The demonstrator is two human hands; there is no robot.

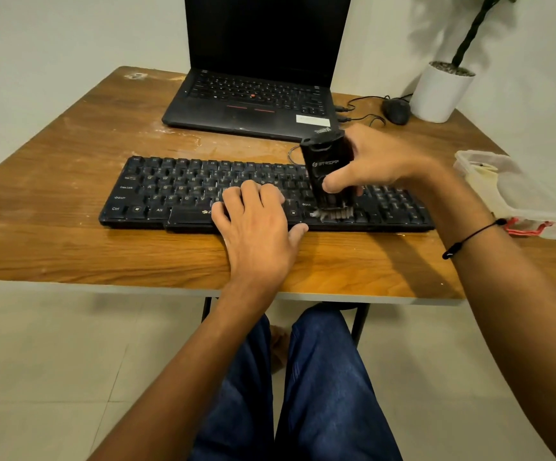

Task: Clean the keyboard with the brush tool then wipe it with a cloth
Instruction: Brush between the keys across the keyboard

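Fingers [336,184] of my right hand [379,158] clamp the upright black brush [328,171], its bristles touching the keyboard [177,191] just below them. Left of it, my left hand [256,227] rests on the keys, fingers loosely spread, on the tabletop [70,247].

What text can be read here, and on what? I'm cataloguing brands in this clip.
"STRIFF", roughly, on the brush tool gripped by the right hand.
"Ctrl", "Alt", "Shift", "Caps Lock" on the keyboard under the left hand; other keys blurred.
"ThinkPad" on the laptop, barely legible.
White laptop sticker: unreadable.
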